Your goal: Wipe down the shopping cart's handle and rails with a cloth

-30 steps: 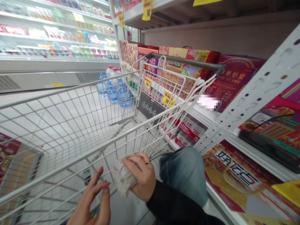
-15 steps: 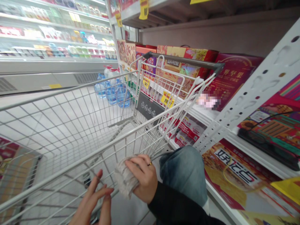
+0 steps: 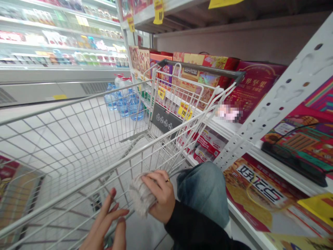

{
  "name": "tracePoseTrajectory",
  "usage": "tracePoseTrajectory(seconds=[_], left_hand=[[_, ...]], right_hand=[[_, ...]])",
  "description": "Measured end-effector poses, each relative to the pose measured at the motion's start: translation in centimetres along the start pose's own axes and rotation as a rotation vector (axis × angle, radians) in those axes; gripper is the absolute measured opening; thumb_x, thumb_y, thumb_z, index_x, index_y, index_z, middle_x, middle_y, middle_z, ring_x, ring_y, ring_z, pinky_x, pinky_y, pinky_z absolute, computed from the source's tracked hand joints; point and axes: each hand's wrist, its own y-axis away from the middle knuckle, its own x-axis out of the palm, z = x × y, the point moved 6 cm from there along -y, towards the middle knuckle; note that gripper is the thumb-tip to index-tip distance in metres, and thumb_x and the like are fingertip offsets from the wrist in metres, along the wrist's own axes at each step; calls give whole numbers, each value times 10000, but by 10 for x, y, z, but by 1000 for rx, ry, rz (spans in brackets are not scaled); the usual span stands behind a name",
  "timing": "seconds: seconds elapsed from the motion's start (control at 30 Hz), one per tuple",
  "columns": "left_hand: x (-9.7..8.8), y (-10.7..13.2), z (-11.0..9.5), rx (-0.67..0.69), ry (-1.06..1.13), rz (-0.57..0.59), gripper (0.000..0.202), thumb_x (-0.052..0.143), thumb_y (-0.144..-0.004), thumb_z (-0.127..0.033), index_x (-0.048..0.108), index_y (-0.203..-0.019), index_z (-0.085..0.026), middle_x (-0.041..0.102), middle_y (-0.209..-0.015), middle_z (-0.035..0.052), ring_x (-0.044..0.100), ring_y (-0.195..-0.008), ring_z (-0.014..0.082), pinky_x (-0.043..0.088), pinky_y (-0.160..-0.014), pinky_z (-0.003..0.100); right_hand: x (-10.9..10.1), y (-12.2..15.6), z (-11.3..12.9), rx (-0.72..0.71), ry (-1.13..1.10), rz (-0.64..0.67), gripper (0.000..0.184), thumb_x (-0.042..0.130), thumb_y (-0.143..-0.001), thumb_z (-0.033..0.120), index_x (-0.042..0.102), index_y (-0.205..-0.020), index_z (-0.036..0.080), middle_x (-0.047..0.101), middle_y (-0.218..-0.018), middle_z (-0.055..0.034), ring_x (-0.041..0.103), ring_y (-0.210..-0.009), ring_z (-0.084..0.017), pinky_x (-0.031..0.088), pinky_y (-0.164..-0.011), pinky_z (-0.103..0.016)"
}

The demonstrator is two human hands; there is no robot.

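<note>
My right hand [image 3: 160, 196] is closed around a crumpled grey cloth [image 3: 142, 196] and presses it against the lower side wires of a white wire shopping cart [image 3: 85, 139]. A ring shows on one finger. My left hand [image 3: 108, 225] lies just left of the cloth at the cart's lower rail, fingers stretched out and touching the wire, holding nothing. My knee in blue jeans [image 3: 205, 191] is bent right behind the right hand. The cart's basket looks empty and its dark handle [image 3: 203, 69] points away.
White shelving [image 3: 273, 107] with red gift boxes [image 3: 257, 86] runs along the right, close to the cart. Yellow price tags [image 3: 184, 110] hang on the shelf edge. Large water bottles [image 3: 127, 102] stand on the floor beyond the cart. A chilled display case [image 3: 59, 45] fills the far left.
My right hand with the cloth has shifted slightly along the cart wire. My left hand's fingers have moved a little to the right, closer to the cloth. The cart stays in place.
</note>
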Motion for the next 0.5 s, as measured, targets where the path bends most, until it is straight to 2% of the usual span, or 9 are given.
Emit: tracePoseTrajectory(seconds=[0.1,0.27,0.33,0.5], left_hand=[[1,0,3,-12,5,-10,96,664,-911,-228,734,-975,-243,653,-1498,12,691,-1286,181,446,-1189,212],[2,0,4,12,27,-38,95,675,-910,-244,730,-987,-244,666,-1482,17,681,-1306,169,419,-1200,189],[1,0,4,6,13,-41,99,670,-916,-249,729,-997,-245,668,-1479,16,681,-1304,169,422,-1194,187],[2,2,8,-11,14,-20,113,656,-919,-236,718,-1013,-240,663,-1486,30,684,-1302,181,463,-1166,208]], right_hand=[[-5,-14,6,-6,1,11,432,631,-947,277,651,-1368,183,724,-1120,-107,646,-1016,-234,609,-903,-378],[-21,-49,20,-55,-25,-69,486,630,-964,282,601,-1445,214,709,-1212,-103,647,-1136,-233,594,-1006,-380],[-18,-47,21,-62,-27,-59,482,637,-963,291,608,-1437,209,710,-1207,-103,647,-1127,-233,597,-1004,-378],[7,-13,17,-49,-3,65,433,640,-960,323,663,-1364,169,717,-1137,-113,634,-1041,-241,617,-950,-384]])
